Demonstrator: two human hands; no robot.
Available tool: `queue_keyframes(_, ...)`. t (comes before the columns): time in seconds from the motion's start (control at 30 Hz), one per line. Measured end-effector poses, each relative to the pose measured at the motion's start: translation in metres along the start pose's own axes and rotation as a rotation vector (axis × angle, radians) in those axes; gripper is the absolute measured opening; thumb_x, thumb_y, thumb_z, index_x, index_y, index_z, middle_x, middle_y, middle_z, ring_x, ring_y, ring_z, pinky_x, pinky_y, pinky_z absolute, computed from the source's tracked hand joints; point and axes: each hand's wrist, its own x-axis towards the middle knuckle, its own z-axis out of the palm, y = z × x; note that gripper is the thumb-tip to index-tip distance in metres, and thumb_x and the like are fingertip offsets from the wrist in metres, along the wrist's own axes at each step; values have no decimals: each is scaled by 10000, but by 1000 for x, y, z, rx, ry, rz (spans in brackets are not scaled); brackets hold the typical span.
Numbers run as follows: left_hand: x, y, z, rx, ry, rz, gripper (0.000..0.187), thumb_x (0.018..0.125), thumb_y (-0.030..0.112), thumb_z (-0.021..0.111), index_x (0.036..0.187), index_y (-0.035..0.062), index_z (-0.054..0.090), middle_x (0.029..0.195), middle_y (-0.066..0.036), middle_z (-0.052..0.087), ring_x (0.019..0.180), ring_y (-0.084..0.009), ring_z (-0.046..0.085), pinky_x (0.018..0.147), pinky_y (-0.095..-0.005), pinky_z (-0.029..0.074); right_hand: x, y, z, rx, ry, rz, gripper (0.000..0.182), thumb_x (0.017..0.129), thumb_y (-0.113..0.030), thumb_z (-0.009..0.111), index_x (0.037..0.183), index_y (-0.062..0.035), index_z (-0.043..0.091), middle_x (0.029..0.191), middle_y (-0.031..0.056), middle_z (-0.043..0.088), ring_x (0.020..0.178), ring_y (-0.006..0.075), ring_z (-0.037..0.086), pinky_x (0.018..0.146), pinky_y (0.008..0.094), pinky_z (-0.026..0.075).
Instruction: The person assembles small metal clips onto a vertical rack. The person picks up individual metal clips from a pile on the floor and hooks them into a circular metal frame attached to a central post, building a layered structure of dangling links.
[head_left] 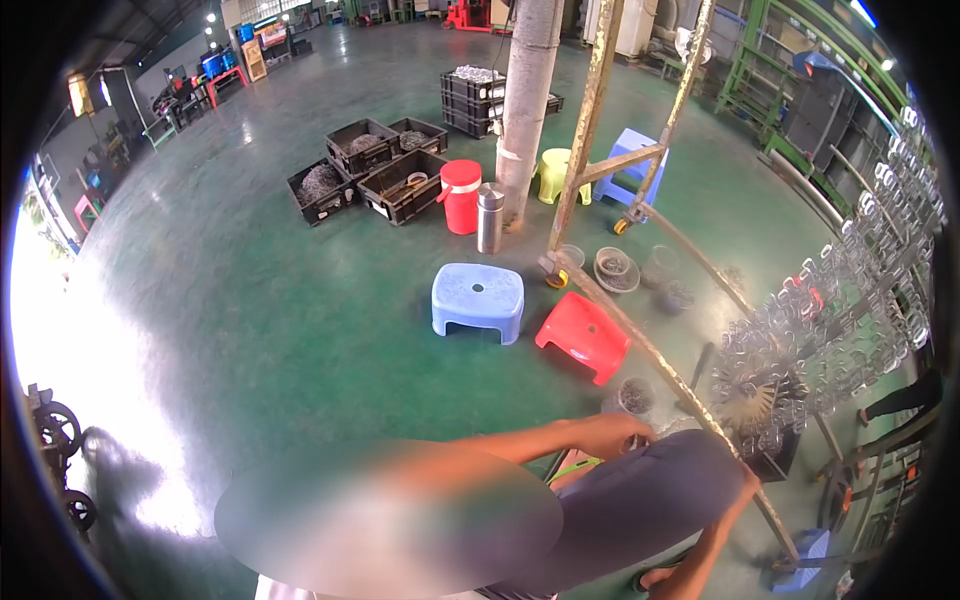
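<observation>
Near the bottom centre, my left hand (606, 435) reaches in from the left beside my dark-clothed knee (680, 475). Its fingers are curled round something small and dark that I cannot make out. On the far side of the knee, my right hand (747, 488) is close to the worn yellow frame bar (690, 400); its fingers are mostly hidden. A clear tub with small dark parts (635, 395) stands just beyond my left hand. Many shiny wire-like metal pieces (830, 320) hang in rows at the right.
A blue stool (478, 293) and a tilted red stool (588, 335) stand ahead. Behind them are a steel flask (489, 220), a red jug (461, 200), black crates (400, 190) and a pillar (525, 110). A blurred patch hides the bottom left-centre.
</observation>
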Motion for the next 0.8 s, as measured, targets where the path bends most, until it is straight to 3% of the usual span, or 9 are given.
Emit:
queue_keyframes(0.1, 4, -3, -1, -37, -10, 3, 408, 835, 235, 785, 1199, 73, 696, 978, -175, 719, 878, -339, 697, 797, -426, 536, 2, 4, -3, -37, -5, -18, 241, 905, -134, 796, 881, 99, 739, 696, 45, 702, 628, 78, 578, 592, 290, 483)
queue_keyframes(0.2, 22, -27, 19, 80, -18, 22, 389, 883, 272, 733, 1210, 66, 692, 1089, -213, 717, 955, -384, 698, 833, -431, 532, 2, 1, -3, -60, -5, -16, 255, 900, -142, 801, 876, 104, 737, 694, 54, 703, 633, 79, 580, 597, 292, 487)
queue_keyframes(0.3, 48, -39, 44, -80, 65, 21, 369, 932, 299, 668, 1206, 53, 685, 1178, -235, 706, 1035, -431, 679, 877, -450, 524, -1, -12, -1, -122, -7, -9, 268, 898, -150, 804, 866, 106, 736, 685, 60, 699, 632, 80, 578, 597, 295, 489)
queue_keyframes(0.4, 69, 2, 40, -120, 159, 62, 345, 978, 292, 610, 1215, 52, 681, 1191, -231, 709, 1093, -405, 683, 932, -446, 513, 0, -18, 1, -136, -13, -12, 274, 899, -154, 805, 858, 108, 735, 674, 61, 693, 625, 83, 573, 589, 299, 486)
queue_keyframes(0.5, 78, -6, 44, -275, 35, 261, 383, 1025, 330, 574, 1255, 38, 669, 1196, -224, 706, 1127, -338, 685, 978, -440, 499, -3, -20, -2, -119, -17, -28, 280, 906, -158, 804, 851, 108, 733, 663, 59, 686, 613, 82, 563, 571, 301, 475)
queue_keyframes(0.6, 94, -29, 63, -583, -24, 330, 415, 1063, 363, 537, 1257, 19, 662, 1200, -213, 704, 1110, -272, 683, 962, -420, 503, -3, -20, 1, -68, -13, -24, 279, 913, -157, 802, 840, 103, 731, 655, 55, 676, 614, 79, 558, 562, 298, 464)
queue_keyframes(0.7, 102, -16, 61, -291, 7, 253, 309, 899, 317, 649, 985, 20, 631, 884, -190, 641, 851, -409, 637, 783, -460, 504, -7, -22, 5, -1, 40, -53, 271, 916, -148, 796, 828, 98, 726, 654, 48, 667, 617, 77, 551, 555, 291, 453)
queue_keyframes(0.8, 103, -14, 58, -288, 7, 365, 388, 1019, 350, 576, 1118, -14, 671, 1000, -217, 711, 894, -281, 668, 847, -424, 514, -10, -13, 9, 103, 61, -109, 237, 911, -121, 777, 822, 92, 723, 658, 42, 664, 618, 77, 547, 549, 286, 445)
